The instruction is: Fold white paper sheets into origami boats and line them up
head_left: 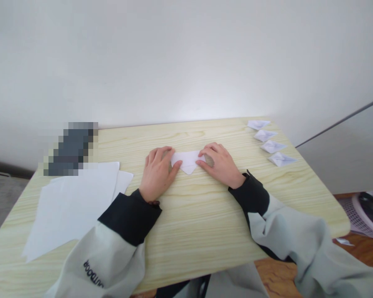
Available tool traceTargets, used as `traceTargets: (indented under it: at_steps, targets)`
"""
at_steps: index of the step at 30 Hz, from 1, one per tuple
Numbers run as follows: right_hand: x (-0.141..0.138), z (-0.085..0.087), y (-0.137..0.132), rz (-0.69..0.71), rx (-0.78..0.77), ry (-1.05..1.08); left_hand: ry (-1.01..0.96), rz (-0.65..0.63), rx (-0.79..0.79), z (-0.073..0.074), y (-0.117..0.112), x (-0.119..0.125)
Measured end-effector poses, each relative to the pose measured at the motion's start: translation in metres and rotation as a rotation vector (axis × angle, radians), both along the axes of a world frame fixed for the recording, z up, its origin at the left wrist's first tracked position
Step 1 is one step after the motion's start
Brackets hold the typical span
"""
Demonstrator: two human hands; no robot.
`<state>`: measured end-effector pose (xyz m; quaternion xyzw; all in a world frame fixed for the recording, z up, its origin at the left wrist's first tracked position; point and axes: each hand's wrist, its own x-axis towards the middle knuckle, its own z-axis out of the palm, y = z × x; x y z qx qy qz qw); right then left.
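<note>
The left hand (157, 171) and the right hand (220, 163) are lying flat, fingers spread, on the two ends of a folded paper (188, 160) in the middle of the desk (205, 231), so they are blocking the way across there. Between the two sleeves, the near part of the desk is showing bare wood and is giving wide room. Behind the hands, a bare strip is running along the wall (186, 62). On the left, loose white sheets (71, 207) are covering the desk, flat and low, and a dark blurred object (70, 149) is sitting at their far edge. At the far right corner, four small folded paper pieces (272, 146) are standing in a row, well apart from the right hand, and bare wood is lying between.
</note>
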<state>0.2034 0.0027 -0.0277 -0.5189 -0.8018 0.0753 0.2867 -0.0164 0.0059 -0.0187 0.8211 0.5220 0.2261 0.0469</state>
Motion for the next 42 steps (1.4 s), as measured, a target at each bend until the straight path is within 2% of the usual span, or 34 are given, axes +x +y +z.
traceTargets:
  at_steps: [7,10,15,17,20,24,32,42]
  targets:
    - [-0.006,0.000,0.002,-0.001,0.014,0.070,-0.198,-0.012,-0.077,0.000,0.004,0.001]
    - [-0.010,0.000,0.003,-0.011,-0.010,0.132,-0.356,0.004,-0.150,0.001,0.003,0.002]
    - [-0.012,0.002,0.002,-0.025,-0.211,0.409,-0.793,-0.012,-0.365,0.007,0.002,0.006]
    - [-0.010,0.003,0.001,-0.001,-0.296,0.551,-0.890,0.008,-0.465,0.009,0.002,0.006]
    - [-0.007,0.005,-0.001,0.035,-0.351,0.675,-0.855,0.051,-0.577,0.012,0.001,0.006]
    - [-0.007,0.009,-0.002,0.064,-0.386,0.628,-0.760,0.104,-0.571,0.014,0.000,0.006]
    - [-0.007,0.011,-0.004,-0.007,-0.383,0.571,-0.817,0.002,-0.650,0.014,-0.002,0.008]
    - [0.000,0.013,-0.001,0.139,-0.460,0.623,-0.892,0.018,-0.734,0.014,0.001,0.005]
